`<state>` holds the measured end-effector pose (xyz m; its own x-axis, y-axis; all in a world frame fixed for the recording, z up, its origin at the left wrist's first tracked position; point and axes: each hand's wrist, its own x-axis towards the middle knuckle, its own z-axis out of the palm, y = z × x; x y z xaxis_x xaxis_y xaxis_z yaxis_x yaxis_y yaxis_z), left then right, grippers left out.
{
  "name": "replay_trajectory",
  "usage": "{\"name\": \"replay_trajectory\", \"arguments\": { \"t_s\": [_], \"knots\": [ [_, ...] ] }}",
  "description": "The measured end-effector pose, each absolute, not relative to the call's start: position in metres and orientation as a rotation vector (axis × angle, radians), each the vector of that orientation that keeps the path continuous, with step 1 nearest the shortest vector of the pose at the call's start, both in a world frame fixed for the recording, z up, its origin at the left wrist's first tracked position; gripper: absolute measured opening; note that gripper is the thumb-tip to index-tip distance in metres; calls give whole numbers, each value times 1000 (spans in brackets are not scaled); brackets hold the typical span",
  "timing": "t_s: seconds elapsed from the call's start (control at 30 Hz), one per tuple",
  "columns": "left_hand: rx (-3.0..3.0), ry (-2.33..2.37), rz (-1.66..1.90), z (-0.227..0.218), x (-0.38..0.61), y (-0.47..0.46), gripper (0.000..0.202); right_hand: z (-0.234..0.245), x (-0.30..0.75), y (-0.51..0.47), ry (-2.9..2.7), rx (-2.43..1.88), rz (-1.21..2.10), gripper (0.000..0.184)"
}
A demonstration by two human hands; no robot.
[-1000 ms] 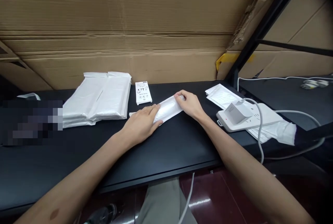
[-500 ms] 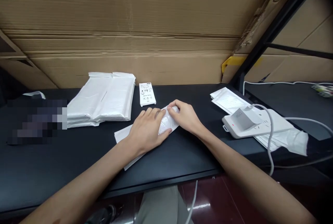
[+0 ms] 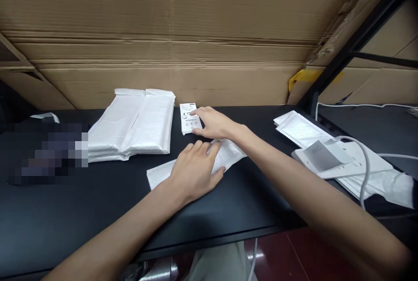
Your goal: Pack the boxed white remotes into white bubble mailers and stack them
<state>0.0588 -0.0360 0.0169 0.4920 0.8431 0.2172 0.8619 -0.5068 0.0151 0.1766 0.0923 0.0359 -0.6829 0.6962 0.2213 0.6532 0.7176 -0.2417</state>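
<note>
My left hand (image 3: 196, 168) lies flat, fingers spread, on a white bubble mailer (image 3: 228, 154) that rests on the black table (image 3: 98, 202). My right hand (image 3: 212, 123) reaches across to a small white printed box (image 3: 188, 117) near the cardboard wall. Its fingertips touch the box's right edge, and the fingers are only slightly curled.
A stack of white mailers (image 3: 133, 124) sits left of the box. At right, a white power strip with a plugged-in adapter (image 3: 326, 157) and cable (image 3: 365, 172) lies on more mailers (image 3: 297, 126). A cardboard wall (image 3: 196, 32) backs the table. A blurred patch (image 3: 48, 154) is at left.
My right hand has left the mailer and moved up-left to the small box. My left hand has stayed pressed on the mailer. The view has shifted a little to the left.
</note>
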Motion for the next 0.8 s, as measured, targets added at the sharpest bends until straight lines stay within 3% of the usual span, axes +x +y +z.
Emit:
{"name": "replay_trajectory", "arguments": {
  "t_s": [0.07,0.3,0.53,0.67,0.8],
  "knots": [
    [-2627,-1514,-298,17,58,-36,54,30,168,106,-2709,-1059,263,67],
    [-2650,-1481,-319,16,57,-36,53,23,187,113,-2580,-1129,295,80],
    [-2597,-1538,-334,16,53,-31,50,41,255,90,-2196,-1539,119,73],
    [-2494,-1662,-328,18,52,-29,46,28,282,72,-2100,-1702,46,72],
    [-2418,-1732,-284,19,51,-30,46,9,287,56,-2134,-1783,-84,84]
  ]
}}
